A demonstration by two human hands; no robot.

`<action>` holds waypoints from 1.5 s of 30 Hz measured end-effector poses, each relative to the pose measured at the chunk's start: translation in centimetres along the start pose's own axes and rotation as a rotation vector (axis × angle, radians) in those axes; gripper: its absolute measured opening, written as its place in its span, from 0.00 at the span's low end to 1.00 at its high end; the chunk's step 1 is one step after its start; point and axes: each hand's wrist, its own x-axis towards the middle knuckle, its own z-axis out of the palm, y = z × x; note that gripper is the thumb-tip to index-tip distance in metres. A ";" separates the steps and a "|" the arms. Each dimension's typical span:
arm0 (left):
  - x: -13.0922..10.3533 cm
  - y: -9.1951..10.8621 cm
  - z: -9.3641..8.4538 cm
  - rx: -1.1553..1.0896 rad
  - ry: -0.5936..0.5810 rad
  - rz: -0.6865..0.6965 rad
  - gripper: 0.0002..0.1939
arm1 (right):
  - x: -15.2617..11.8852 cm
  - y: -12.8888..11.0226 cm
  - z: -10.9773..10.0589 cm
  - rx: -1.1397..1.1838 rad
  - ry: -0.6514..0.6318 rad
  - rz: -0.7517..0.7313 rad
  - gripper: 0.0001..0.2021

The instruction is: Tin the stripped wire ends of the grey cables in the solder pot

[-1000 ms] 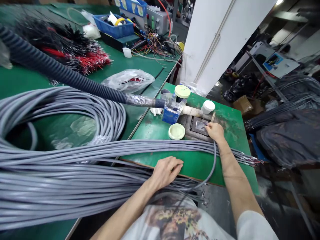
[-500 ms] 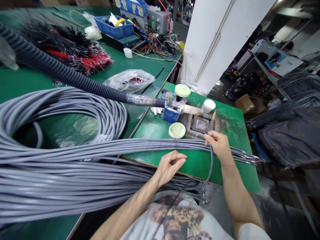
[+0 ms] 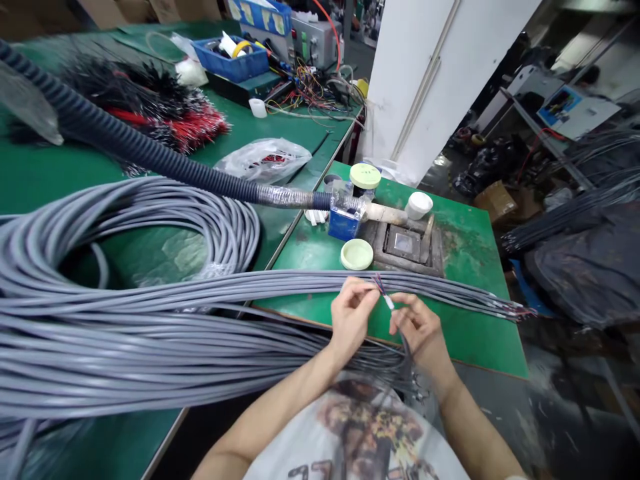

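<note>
My right hand grips a grey cable just under its stripped end, and the rest of the cable curves down toward my lap. A short white section shows above those fingers. Thin dark and reddish wires fan out past it. My left hand is closed in a pinch, fingertips at these wires; exactly which strands it has is too small to tell. Behind both hands a long bundle of grey cables runs across the green table. A second cable bundle passes below my left forearm.
A grimy solder pot sits beyond the cables, with a ribbed hose ending above it. Around it stand a pale green dish, a white cup, a lidded jar and a blue box. Coiled cable lies left.
My right hand has drawn the cable end back from the solder pot toward me. My left hand has moved up and right to meet the wires, its fingers now pinched together.
</note>
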 end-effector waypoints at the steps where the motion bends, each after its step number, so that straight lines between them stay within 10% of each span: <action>1: 0.0 -0.1 -0.4 0.115 -0.052 0.172 0.05 | -0.2 0.2 0.2 0.040 0.012 0.008 0.15; 5: -0.5 -0.5 -1.0 0.259 -0.273 0.507 0.07 | -0.4 0.5 0.9 0.179 0.021 0.035 0.19; 11: -1.1 -1.1 -0.8 -0.057 -0.103 -0.181 0.16 | -0.7 0.7 1.1 0.173 0.032 0.034 0.23; 17: -1.2 -1.1 -1.0 -0.264 -0.291 -0.515 0.15 | -0.7 0.4 -0.4 -0.007 -0.088 0.063 0.17; 26: -2.1 -0.3 -0.8 -0.150 -0.488 -0.439 0.15 | 1.7 -3.4 -1.0 -0.489 -0.039 -0.319 0.11; 35: -2.8 -0.1 -1.9 0.022 -0.471 -0.310 0.12 | 5.3 -1.6 -2.5 -0.012 0.271 -0.088 0.14; 41: -2.5 -0.1 -1.8 0.038 -0.470 -0.319 0.13 | 2.9 -2.6 -2.7 -0.211 -0.187 -0.132 0.06; 45: -2.6 0.3 -1.4 0.089 -0.495 -0.217 0.13 | 3.2 -2.0 -0.3 -0.165 -0.132 -0.125 0.09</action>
